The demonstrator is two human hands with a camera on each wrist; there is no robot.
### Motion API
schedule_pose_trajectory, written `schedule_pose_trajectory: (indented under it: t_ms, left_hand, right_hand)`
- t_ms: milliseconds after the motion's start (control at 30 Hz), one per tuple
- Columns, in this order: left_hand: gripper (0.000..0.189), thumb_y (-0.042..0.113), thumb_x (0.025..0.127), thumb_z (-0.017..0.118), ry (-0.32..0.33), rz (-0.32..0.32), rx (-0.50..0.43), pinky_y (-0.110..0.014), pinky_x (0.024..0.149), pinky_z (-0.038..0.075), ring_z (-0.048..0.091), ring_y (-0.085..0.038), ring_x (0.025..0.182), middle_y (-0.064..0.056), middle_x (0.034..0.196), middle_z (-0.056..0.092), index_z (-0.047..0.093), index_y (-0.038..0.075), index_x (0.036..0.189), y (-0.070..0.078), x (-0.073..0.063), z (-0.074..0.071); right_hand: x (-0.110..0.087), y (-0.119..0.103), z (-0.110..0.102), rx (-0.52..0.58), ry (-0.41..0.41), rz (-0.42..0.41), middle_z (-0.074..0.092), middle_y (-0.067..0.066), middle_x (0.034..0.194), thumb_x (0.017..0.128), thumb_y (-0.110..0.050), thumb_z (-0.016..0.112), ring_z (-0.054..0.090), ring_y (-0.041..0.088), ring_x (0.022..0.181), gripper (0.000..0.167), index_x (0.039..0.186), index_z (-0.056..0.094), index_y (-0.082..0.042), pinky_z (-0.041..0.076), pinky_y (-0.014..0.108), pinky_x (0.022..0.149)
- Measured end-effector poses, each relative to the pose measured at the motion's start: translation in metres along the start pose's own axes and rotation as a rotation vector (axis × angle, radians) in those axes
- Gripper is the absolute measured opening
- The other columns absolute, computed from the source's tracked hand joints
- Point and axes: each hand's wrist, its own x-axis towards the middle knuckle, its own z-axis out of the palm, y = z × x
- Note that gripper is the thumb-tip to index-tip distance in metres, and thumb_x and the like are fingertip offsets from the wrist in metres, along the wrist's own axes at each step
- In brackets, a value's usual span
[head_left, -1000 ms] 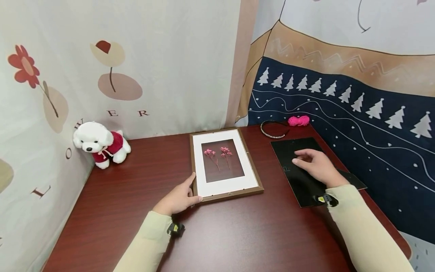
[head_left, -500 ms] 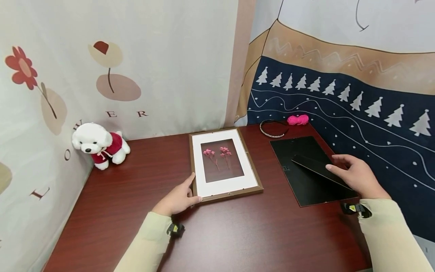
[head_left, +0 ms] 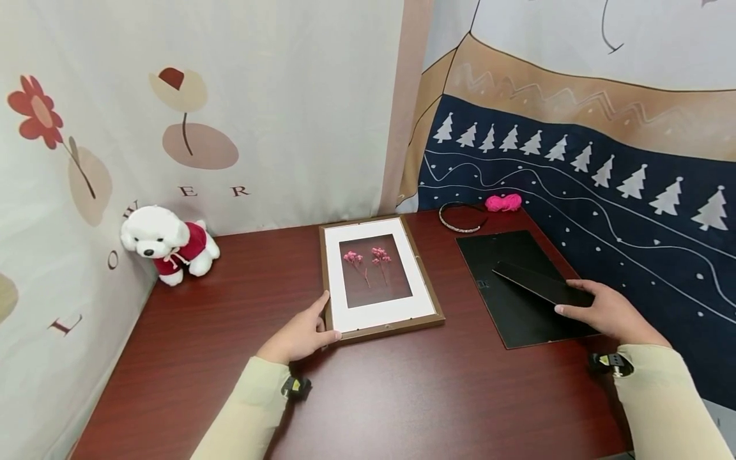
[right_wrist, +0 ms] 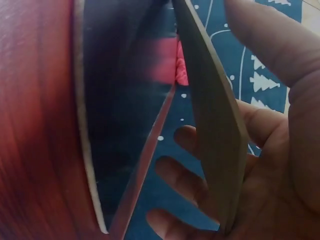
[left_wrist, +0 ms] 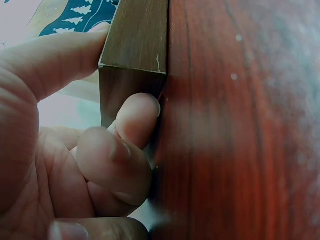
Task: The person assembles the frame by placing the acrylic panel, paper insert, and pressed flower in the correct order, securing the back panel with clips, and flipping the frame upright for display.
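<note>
While left hand [head_left: 298, 335] grips a brown wooden frame [head_left: 391, 329], right hand [head_left: 616, 314] holds a flat black flap [head_left: 539, 284]. It's above a rectangular black board [head_left: 517, 316].

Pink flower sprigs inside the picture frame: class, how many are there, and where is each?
2. In the head view, the left sprig and the right sprig lie side by side within the white mat; none seems hidden.
</note>
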Motion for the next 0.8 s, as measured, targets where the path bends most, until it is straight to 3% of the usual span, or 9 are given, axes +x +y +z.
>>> schedule_pose_trajectory:
  t_ms: [400,800]
  left_hand:
    - [0.105,0.026,0.096,0.078,0.006,0.000,0.001,-0.032,0.061,0.047,0.055,-0.015,0.062,-0.002,0.071,0.061,0.007,0.005,0.170,-0.001,0.000,0.000]
    - [0.104,0.027,0.096,0.078,0.016,-0.008,-0.005,-0.032,0.058,0.046,0.055,-0.015,0.060,-0.003,0.070,0.060,0.008,0.005,0.170,0.000,-0.002,0.001]
  right_hand:
    - [0.001,0.009,0.004,0.040,-0.036,0.008,0.042,0.043,0.144,0.092,-0.045,0.080,0.049,0.052,0.117,0.091,0.151,0.040,0.011,0.045,0.071,0.098]
    - [0.003,0.012,0.000,0.082,-0.016,-0.023,0.054,0.039,0.136,0.092,-0.036,0.081,0.057,0.040,0.107,0.078,0.145,0.048,0.009,0.049,0.046,0.086]
